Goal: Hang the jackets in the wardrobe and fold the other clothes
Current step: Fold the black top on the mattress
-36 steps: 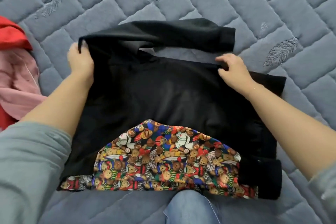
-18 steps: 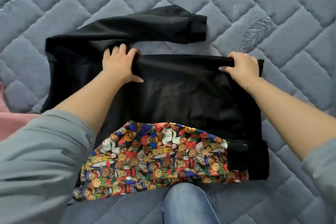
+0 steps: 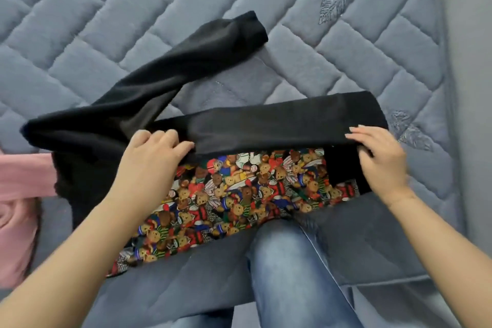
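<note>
A black hooded top with a teddy-bear print lining lies on the quilted grey bed in front of me. Its black body is folded over toward me into a long band above the print. My left hand grips the folded edge near the middle-left, fingers curled over the cloth. At the band's right end, my right hand pinches the fold with thumb under and fingers on top. One black sleeve trails off diagonally to the upper right.
Pink clothing lies at the left edge of the bed. My knee in blue jeans is at the bottom centre, on the bed's near edge. The bed's right edge runs down the right side.
Both hands pulled the far black edge toward me, folding the body over so it covers the upper part of the garment. The sleeve swung out diagonally. The view shifted right.
</note>
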### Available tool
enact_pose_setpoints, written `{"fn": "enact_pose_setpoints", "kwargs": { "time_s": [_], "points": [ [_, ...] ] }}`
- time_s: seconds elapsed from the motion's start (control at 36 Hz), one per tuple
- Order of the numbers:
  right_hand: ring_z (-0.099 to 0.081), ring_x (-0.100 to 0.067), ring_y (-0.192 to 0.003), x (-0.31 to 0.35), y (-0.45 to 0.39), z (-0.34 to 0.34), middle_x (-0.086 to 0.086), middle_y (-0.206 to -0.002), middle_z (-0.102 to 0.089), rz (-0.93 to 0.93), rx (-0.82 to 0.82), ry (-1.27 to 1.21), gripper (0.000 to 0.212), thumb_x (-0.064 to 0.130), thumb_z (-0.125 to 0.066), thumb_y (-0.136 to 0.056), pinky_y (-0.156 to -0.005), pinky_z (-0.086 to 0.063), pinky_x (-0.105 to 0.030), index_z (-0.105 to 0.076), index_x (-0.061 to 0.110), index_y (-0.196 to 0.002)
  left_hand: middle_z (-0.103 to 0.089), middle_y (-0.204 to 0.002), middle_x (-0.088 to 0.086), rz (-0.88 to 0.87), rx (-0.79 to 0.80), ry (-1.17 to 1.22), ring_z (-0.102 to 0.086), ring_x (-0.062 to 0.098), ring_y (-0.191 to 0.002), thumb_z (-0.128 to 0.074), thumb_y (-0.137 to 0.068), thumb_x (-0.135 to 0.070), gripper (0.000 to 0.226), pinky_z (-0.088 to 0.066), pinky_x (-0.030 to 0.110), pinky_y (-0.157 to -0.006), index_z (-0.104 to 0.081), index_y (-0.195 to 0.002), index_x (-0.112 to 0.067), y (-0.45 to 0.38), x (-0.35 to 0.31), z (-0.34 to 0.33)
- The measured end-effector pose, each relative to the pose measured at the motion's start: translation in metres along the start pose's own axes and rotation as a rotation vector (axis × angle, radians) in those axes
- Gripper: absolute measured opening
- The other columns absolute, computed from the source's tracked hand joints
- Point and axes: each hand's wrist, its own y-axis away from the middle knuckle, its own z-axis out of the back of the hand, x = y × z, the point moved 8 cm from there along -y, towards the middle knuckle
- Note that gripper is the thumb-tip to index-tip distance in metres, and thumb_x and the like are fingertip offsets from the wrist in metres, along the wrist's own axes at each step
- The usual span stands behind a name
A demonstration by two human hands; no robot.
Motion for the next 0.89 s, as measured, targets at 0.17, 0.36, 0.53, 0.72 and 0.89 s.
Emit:
{"fn": "enact_pose_setpoints", "kwargs": {
  "time_s": [0.17, 0.36, 0.53, 0.72, 0.89],
  "points": [
    [-0.061, -0.044, -0.108, -0.003, 0.049, -0.023, -0.017, -0.117, -0.068, -0.056, 0.119, 0.103, 0.052, -0.028, -0.059, -0.065, -0.102, -0.042, -0.052, -0.074, 0.002, -0.105, -0.045, -0.120, 0.000, -0.013, 0.323, -0.104, -0.047, 0.022, -0.112, -0.049, -0.089, -0.011, 0.072, -0.030, 0.033, -0.098, -0.021, -0.154, -0.023, 0.038, -0.034, -0.065],
    [-0.042, -0.044, -0.133, 0.003, 0.048, -0.039, -0.021, -0.142, -0.050, -0.253, 0.177, 0.178, 0.051, -0.022, -0.054, -0.069, -0.114, -0.023, -0.060, -0.072, 0.002, -0.110, -0.042, -0.136, 0.003, -0.014, 0.489, 0.000, -0.044, 0.022, -0.122, -0.044, -0.099, -0.026, 0.063, -0.034, 0.033, -0.097, -0.016, -0.155, -0.021, 0.044, -0.068, -0.086],
    [-0.024, -0.027, -0.146, 0.088, 0.017, -0.072, -0.012, -0.155, -0.034, 0.081, 0.241, 0.038, 0.063, -0.001, -0.045, -0.082, -0.121, -0.009, -0.042, -0.045, 0.010, -0.144, -0.050, -0.143, 0.013, 0.172, -0.116, 0.432, -0.049, 0.030, -0.130, -0.061, -0.092, -0.016, 0.046, -0.045, 0.042, -0.099, -0.054, -0.138, -0.012, -0.003, -0.064, -0.029],
    [-0.006, -0.024, -0.150, 0.075, -0.019, -0.159, -0.007, -0.163, -0.009, 0.118, 0.514, 0.195, 0.059, 0.039, -0.035, -0.101, -0.121, -0.006, -0.045, -0.015, 0.023, -0.154, 0.010, -0.161, 0.008, 0.414, 0.110, 0.392, 0.012, 0.024, -0.149, -0.039, -0.098, -0.052, 0.069, 0.010, 0.044, -0.119, -0.010, -0.155, -0.025, -0.039, -0.048, -0.126],
    [-0.017, -0.035, -0.147, 0.020, -0.025, -0.142, -0.013, -0.161, -0.017, -0.025, 0.452, 0.407, 0.065, 0.050, -0.025, -0.099, -0.118, -0.010, -0.052, -0.013, 0.017, -0.154, -0.007, -0.158, 0.014, 0.431, 0.085, 0.361, -0.009, 0.030, -0.146, -0.031, -0.093, -0.057, 0.071, 0.010, 0.041, -0.118, -0.021, -0.150, -0.017, -0.043, -0.044, -0.139]
  ]
}}
